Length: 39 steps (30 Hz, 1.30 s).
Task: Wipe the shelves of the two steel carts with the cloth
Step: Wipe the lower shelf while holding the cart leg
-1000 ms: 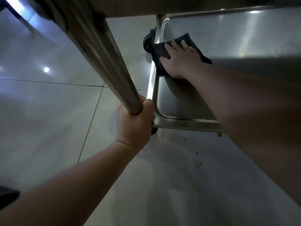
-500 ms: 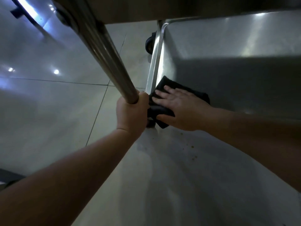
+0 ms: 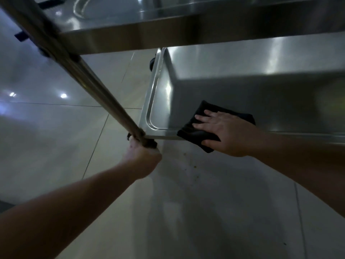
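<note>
A steel cart stands over pale floor tiles; its bottom shelf (image 3: 160, 101) is a shallow tray with a raised rim. On that shelf's near edge lies a dark folded cloth (image 3: 192, 131), part of it hanging over the rim. My right hand (image 3: 224, 133) presses flat on the cloth, fingers straight and pointing left. My left hand (image 3: 141, 157) grips the lower end of the cart's steel corner post (image 3: 89, 79) beside the shelf's near left corner. A higher shelf (image 3: 168, 32) crosses the top of the view and shades the bottom one.
A black caster wheel (image 3: 152, 64) shows at the far left corner of the bottom shelf. Small brown crumbs (image 3: 194, 166) dot the glossy floor tiles (image 3: 56, 137) just in front of the cart. Ceiling lights reflect off the floor on the left.
My right hand slid the cloth from the far left of the bottom shelf to its near edge, then rightward along it. My left hand kept its grip low on the post.
</note>
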### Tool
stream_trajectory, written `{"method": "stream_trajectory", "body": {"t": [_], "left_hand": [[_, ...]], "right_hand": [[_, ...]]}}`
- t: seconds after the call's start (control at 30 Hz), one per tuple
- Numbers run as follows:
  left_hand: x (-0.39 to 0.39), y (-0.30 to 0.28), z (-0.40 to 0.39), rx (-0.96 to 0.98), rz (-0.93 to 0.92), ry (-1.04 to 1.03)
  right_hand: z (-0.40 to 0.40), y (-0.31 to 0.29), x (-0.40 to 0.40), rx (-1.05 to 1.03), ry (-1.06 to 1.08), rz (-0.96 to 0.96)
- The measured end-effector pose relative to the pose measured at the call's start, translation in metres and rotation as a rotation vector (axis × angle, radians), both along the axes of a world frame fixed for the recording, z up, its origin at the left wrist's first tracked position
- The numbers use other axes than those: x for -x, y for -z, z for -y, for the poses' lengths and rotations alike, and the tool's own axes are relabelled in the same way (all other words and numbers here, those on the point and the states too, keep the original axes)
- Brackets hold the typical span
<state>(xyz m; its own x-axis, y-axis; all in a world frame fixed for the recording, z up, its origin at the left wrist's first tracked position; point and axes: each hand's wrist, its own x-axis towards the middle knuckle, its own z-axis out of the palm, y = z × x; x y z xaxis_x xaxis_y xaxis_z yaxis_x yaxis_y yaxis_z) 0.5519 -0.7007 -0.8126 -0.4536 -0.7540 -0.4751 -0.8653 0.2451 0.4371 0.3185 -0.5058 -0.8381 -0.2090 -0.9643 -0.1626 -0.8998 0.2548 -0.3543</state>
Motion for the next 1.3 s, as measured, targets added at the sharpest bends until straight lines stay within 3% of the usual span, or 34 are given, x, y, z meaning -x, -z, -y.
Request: {"method": "stream_trajectory", "body": {"t": [0.07,0.17,0.27,0.47,0.63,0.9,1.3], "left_hand": [[0.003,0.003,-0.016,0.013,0.109,0.046],[0.011,0.006,-0.042,-0.041,0.129,0.134],[0.027,0.004,-0.077,-0.009,0.191,0.411],[0.093,-0.014,-0.135,0.238,-0.037,0.907],[0.127,-0.019,-0.179,0.446,-0.171,1.158],[0.171,0.004,-0.231,0.519,-0.212,1.305],[0.237,0.041,-0.300,0.547,-0.228,1.304]], "right_hand": [[-0.022,0.001,0.011,0.002,0.011,-0.013],[-0.055,0.003,0.025,0.010,0.034,-0.022],[-0.087,0.004,0.039,0.009,0.067,-0.031],[-0.163,0.005,0.073,0.002,0.133,-0.046],[-0.231,0.004,0.107,-0.039,0.153,-0.089],[-0.335,-0.008,0.148,-0.108,0.316,-0.091],[-0.454,-0.015,0.197,-0.272,0.559,-0.158]]}}
